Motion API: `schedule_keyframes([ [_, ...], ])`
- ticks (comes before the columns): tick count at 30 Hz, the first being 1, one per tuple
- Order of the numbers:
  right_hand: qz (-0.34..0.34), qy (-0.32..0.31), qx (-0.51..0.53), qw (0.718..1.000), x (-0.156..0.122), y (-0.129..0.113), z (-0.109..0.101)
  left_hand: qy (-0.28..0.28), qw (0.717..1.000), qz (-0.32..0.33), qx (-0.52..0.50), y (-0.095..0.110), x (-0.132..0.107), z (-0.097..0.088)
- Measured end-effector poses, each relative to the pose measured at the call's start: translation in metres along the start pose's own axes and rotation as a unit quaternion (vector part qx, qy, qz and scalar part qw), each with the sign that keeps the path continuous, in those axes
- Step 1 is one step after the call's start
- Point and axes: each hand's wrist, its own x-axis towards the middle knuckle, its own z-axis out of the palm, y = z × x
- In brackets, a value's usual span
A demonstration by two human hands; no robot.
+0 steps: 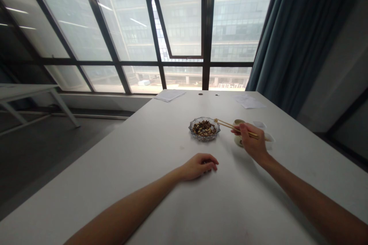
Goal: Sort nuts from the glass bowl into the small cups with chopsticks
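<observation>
My right hand is closed around a pair of wooden chopsticks. Their tips reach the right rim of a small glass bowl filled with mixed nuts or seeds. Behind my right hand stand a small beige cup and two little white dishes, partly hidden by the hand. My left hand rests knuckles-up on the white table, fingers curled under, nearer to me than the bowl; nothing shows in it.
Sheets of paper lie at the table's far left edge and more paper at the far right. Two small dark objects sit near the far edge. Another table stands at left; a curtain hangs at right.
</observation>
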Motion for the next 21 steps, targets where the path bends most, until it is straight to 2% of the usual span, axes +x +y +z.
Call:
schedule_keyframes([
  [5, -0.042, 0.066, -0.059, 0.995, -0.008, -0.021, -0.068, -0.006, 1.0, 0.003, 0.0, 0.0, 0.0, 0.0],
  [8, -0.037, 0.123, -0.096, 0.987, -0.017, -0.026, -0.114, -0.006, 1.0, 0.004, -0.002, 0.0, 0.001, 0.0],
  [11, -0.003, 0.175, -0.113, 0.978, -0.03, -0.025, -0.149, -0.002, 1.0, 0.001, -0.002, -0.002, 0.002, -0.001],
  [15, 0.056, 0.222, -0.101, 0.968, -0.049, -0.013, -0.173, 0.007, 1.0, 0.004, 0.008, -0.005, 0.003, -0.003],
  [21, 0.103, 0.249, -0.034, 0.962, -0.057, 0.01, -0.183, 0.019, 1.0, -0.002, 0.016, -0.009, 0.003, -0.005],
])
